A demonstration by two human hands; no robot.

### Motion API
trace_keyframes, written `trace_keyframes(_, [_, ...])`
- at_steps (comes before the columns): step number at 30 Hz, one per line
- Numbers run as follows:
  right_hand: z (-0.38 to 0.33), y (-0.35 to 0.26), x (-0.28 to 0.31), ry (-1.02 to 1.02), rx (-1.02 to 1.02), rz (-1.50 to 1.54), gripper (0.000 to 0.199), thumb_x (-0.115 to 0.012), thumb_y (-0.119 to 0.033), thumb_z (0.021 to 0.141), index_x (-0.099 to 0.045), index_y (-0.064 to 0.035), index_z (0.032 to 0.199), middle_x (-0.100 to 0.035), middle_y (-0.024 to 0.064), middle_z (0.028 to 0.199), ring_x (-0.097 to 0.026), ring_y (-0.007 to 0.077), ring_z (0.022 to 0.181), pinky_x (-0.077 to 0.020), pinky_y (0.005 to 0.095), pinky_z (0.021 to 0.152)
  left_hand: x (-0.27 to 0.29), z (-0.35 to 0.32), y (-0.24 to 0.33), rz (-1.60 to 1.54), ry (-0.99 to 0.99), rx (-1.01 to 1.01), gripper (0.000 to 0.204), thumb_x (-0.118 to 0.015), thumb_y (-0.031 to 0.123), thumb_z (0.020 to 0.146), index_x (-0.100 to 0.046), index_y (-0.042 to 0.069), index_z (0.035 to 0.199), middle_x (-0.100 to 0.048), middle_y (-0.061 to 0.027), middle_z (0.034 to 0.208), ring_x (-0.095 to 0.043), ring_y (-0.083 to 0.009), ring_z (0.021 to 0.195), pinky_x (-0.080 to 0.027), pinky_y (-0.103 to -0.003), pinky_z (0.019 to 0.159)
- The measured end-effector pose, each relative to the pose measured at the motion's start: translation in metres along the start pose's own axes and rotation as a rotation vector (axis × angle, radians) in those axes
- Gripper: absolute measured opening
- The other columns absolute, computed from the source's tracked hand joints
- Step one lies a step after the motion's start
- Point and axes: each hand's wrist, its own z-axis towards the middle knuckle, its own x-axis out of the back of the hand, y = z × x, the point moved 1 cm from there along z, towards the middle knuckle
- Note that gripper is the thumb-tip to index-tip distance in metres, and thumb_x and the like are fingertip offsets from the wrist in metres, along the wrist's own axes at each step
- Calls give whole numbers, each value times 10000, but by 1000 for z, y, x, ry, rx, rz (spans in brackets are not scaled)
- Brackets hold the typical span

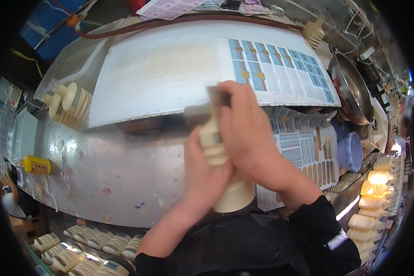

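A cream ceramic-looking bottle with a ribbed body point(211, 149) stands in front of me at the near edge of the metal table. My left hand point(204, 177) is wrapped round its middle from the left. Its wider bottom part point(237, 195) shows below my hands. My right hand point(246, 124) is closed on a grey-brown flat pad point(200, 115), held against the upper part of the bottle. The pad is blurred by motion, so its exact kind is unclear. A small dark label shows on the bottle between my hands.
Beyond my hands is a white board point(161, 69) bearing a sheet of blue labels point(276, 57). More label sheets point(303, 147) lie at the right, by a purple bucket point(349, 152) and a metal pan point(352, 87). Cream bottles point(69, 103) lie at left, near a yellow container point(37, 164).
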Motion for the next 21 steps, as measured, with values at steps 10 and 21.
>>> trace_keyframes(10, [-1,-5,1,-50,-2,-104,397,-543,-14,947,-460,-24,1336,-547,233,1201,-600,433,1084,-501,470,920,0,0,-1,60,-4,-58,912,-821,179,807,-277,-72,1495,-398,-287,1431,-428,-444,1342,-361,-489,1135])
trace_keyframes(21, [-6,50,11,10,18,57,378,-531,-32,977,-481,-4,1351,-577,199,1274,-609,369,1150,-478,403,1016,4,24,1,-169,-11,240,547,-672,280,984,-430,22,1400,-612,-231,1284,-637,-293,1138,-501,-401,976])
